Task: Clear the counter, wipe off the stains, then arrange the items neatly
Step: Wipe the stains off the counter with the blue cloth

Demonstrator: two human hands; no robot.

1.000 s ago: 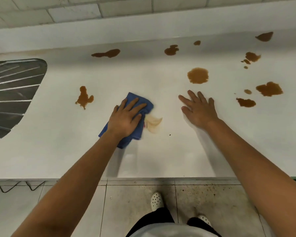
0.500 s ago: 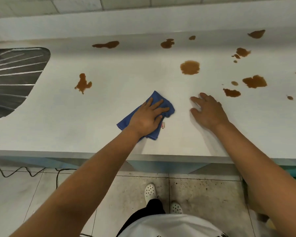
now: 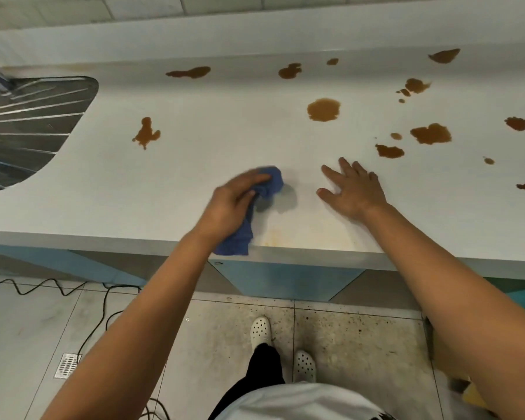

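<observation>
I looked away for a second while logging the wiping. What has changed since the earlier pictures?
The left hand went from pressing the blue cloth flat to gripping it bunched, drawing it toward the counter edge. The smear beside it is now only a faint streak. The right hand stays flat on the counter; the other brown stains remain.

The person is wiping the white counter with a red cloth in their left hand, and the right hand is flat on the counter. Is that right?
Not quite: the cloth is blue, not red, as the head view shows. The rest holds: the left hand grips it on the white counter, and the right hand lies flat beside it.
</observation>
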